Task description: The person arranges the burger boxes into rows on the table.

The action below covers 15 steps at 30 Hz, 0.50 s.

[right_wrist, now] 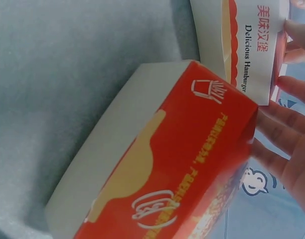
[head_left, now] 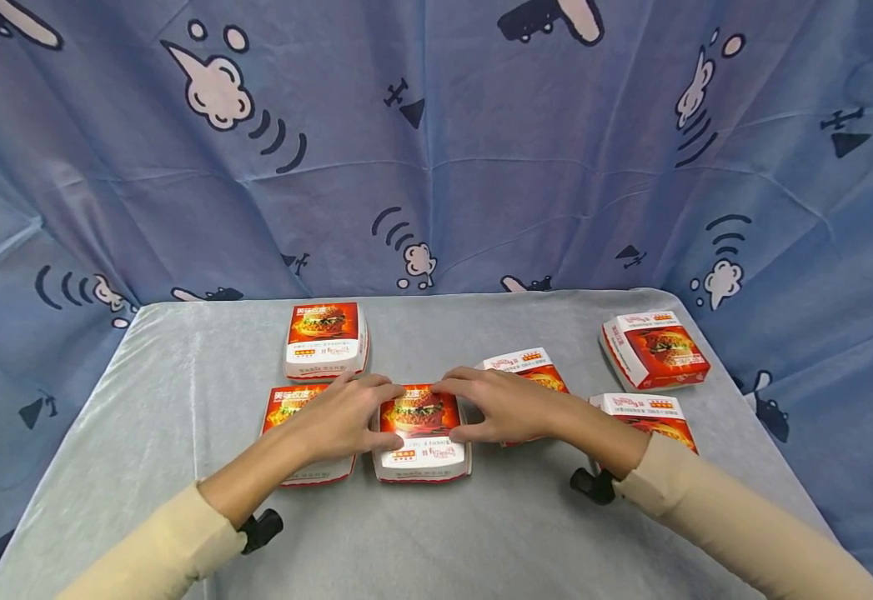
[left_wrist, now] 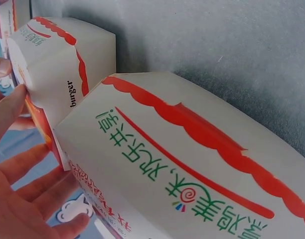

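A burger box (head_left: 421,457) with a red-and-white lid lies on the table between my two hands. My left hand (head_left: 346,417) touches its left side, the thumb on the lid and the fingers by the far left corner. At its right side my right hand (head_left: 507,404) rests likewise, its fingertips on the lid. Both wrist views show the fingers spread and fairly straight at this box (left_wrist: 63,64). My left hand partly hides a second burger box (head_left: 293,404) just left of it. Under the right hand and forearm, another burger box (head_left: 514,360) is partly covered.
One burger box (head_left: 323,342) stands at the back left, beyond the partly hidden one. On the right lie a tilted burger box (head_left: 657,350) and, nearer, one more (head_left: 646,406) beside the right sleeve. The grey cloth-covered table (head_left: 436,542) ends at a blue patterned curtain (head_left: 436,192).
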### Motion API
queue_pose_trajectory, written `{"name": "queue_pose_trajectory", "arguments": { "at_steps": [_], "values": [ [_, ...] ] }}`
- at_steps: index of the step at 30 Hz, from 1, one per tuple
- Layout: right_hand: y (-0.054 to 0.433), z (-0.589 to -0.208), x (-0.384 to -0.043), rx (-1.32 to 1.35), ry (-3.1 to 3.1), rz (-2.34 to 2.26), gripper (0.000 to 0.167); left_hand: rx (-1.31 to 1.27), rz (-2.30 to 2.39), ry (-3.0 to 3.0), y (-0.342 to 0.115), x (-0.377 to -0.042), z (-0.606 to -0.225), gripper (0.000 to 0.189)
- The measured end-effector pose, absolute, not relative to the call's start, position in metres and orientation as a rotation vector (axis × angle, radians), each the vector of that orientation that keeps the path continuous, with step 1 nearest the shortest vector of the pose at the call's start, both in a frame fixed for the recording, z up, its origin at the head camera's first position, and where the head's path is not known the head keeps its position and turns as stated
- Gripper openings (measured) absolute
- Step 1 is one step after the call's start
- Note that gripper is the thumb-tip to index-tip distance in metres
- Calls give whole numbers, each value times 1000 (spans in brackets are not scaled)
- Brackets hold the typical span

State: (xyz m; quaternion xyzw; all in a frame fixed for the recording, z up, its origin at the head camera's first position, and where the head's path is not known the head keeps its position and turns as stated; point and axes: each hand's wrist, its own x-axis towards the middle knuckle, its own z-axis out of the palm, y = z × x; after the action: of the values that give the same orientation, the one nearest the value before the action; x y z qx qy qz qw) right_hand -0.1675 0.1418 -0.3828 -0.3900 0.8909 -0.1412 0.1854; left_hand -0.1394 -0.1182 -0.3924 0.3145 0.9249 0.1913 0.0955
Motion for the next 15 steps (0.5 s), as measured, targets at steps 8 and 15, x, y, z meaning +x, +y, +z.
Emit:
{"name": "queue_pose_trajectory", "arguments": {
  "at_steps": [8, 15],
  "values": [
    [146, -384, -168, -1103, 2515, -442, 64, 934, 564, 2738, -118, -140, -391, 63],
    [153, -382, -169, -1125, 2531, -514, 59, 933, 559, 2738, -117, -140, -391, 62]
  ]
}}
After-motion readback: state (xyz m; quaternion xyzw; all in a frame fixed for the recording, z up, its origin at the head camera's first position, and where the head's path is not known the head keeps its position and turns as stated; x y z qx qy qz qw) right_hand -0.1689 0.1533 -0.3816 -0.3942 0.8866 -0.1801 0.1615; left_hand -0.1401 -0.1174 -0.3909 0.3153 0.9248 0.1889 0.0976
